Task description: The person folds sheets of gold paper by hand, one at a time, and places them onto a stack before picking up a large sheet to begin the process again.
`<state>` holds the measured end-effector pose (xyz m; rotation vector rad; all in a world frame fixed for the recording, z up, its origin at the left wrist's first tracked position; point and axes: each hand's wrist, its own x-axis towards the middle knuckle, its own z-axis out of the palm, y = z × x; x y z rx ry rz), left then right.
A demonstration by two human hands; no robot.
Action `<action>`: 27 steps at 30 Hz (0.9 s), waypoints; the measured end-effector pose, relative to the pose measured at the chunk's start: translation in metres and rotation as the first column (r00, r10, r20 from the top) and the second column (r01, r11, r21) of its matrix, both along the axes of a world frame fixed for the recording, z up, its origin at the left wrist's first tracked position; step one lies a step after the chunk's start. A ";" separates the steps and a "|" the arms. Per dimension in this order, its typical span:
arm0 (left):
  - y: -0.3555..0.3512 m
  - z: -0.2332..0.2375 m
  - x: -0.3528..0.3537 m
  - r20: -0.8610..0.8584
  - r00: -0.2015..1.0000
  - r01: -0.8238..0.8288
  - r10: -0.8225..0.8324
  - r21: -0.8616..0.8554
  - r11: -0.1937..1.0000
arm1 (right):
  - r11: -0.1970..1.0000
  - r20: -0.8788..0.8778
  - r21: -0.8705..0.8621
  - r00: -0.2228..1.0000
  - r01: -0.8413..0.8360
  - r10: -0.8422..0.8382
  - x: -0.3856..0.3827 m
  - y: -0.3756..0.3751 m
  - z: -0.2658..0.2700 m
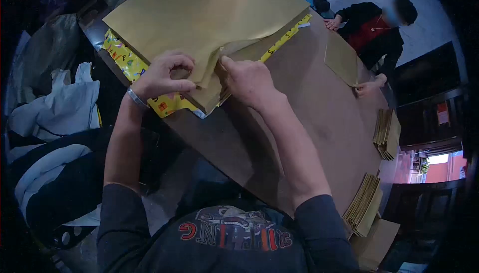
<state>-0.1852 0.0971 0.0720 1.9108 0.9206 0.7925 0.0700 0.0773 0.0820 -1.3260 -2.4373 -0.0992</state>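
Note:
A large sheet of yellow-brown paper lies on the brown table, over a stack of similar sheets and a bright yellow printed sheet. My left hand pinches the sheet's near edge, with a bracelet on that wrist. My right hand presses fingertips onto a fold in the same sheet, close beside the left hand. A yellow ruler runs diagonally under the paper toward the far side.
Another person in dark clothes sits at the far right, both hands on a folded brown sheet. Two stacks of folded paper stand along the right table edge. Clothes and bags pile on the left.

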 end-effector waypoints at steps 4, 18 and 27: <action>-0.002 -0.001 0.001 0.140 0.990 0.015 0.013 -0.198 0.980 | 0.998 -0.042 -0.052 0.999 0.023 -0.025 -0.003 -0.002 0.006; -0.004 -0.018 0.013 0.002 0.978 -0.202 0.207 0.233 0.951 | 0.999 -0.135 -0.035 0.991 -0.014 0.009 0.012 -0.018 -0.014; -0.020 -0.006 0.031 0.215 0.923 -0.344 0.320 0.082 0.936 | 0.992 -0.195 -0.092 0.975 0.088 -0.105 0.031 -0.017 -0.019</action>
